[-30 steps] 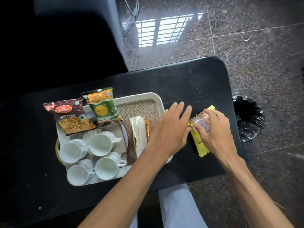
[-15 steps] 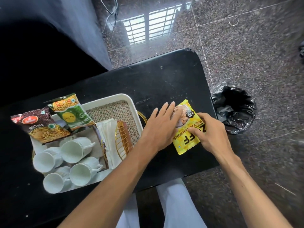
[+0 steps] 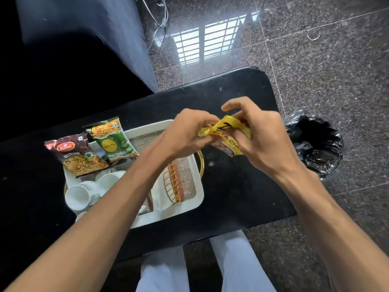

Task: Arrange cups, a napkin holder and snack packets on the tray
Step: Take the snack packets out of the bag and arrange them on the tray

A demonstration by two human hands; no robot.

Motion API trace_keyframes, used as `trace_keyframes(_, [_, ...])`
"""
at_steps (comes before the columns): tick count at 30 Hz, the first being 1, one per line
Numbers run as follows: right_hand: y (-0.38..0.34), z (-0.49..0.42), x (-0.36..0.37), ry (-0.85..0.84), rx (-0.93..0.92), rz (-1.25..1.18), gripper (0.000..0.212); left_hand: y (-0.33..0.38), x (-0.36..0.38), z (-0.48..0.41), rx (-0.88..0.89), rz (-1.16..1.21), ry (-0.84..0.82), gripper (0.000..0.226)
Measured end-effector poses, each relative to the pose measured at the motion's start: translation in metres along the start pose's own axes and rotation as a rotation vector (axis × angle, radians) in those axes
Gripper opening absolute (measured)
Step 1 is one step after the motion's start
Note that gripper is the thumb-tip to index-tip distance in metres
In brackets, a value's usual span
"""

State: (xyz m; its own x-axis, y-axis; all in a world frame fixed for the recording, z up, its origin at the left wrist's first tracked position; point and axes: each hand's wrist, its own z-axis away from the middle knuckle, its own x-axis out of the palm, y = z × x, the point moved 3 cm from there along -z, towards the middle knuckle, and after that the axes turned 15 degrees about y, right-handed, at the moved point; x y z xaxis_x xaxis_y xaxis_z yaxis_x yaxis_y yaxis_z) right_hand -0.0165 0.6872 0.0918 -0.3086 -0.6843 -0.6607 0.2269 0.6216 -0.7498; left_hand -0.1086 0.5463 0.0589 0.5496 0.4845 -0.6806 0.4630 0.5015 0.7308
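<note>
Both hands up off the black surface [image 3: 242, 186], sharing one crumpled yellow plastic snack packet [image 3: 226, 131].
- left hand [image 3: 189, 131]: fingers curled, pinching the packet's left end, which is bunched up.
- right hand [image 3: 261, 135]: thumb and fingers curled round the right part; index finger raised and bent above it.
- the packet is held in the air, over the right rim of the white rectangular tray [image 3: 168, 216] and the surface beside it. It is not on the tray.

On the tray:
- green snack packet [image 3: 113, 140] and dark red snack packet [image 3: 77, 152] side by side at the far left end, overhanging the rim.
- white ceramic cups [image 3: 76, 197] grouped at the near left, at least one lying on its side; the left forearm hides the rest, so can't tell the count.
- gold wire napkin holder [image 3: 173, 182] on the woven liner in the right half, partly behind the same forearm.

Black bin bag [image 3: 315, 140] on the speckled stone floor [image 3: 326, 70], just beside the surface's right end.
</note>
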Motion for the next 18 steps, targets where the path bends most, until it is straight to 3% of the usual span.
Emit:
trace_keyframes(5, [-0.020, -0.018, 0.009, 0.218, -0.092, 0.058, 0.067, -0.027, -0.035, 0.022, -0.170, 0.059, 0.242, 0.022])
trace_keyframes(7, [-0.020, -0.021, 0.017, 0.264, 0.039, 0.014, 0.078, -0.041, -0.051, 0.035, -0.251, 0.104, 0.346, 0.021])
trace_keyframes(9, [-0.019, -0.023, 0.033, 0.206, 0.214, -0.077, 0.081, -0.057, -0.063, 0.050, -0.349, 0.147, 0.427, 0.022])
trace_keyframes(13, [-0.023, -0.027, 0.078, -0.013, 0.372, -0.265, 0.069, -0.086, -0.070, 0.076, -0.526, 0.303, 0.501, 0.026])
trace_keyframes(18, [-0.030, -0.028, 0.125, -0.048, 0.339, -0.241, 0.037, -0.106, -0.069, 0.101, -0.635, 0.318, 0.572, 0.023])
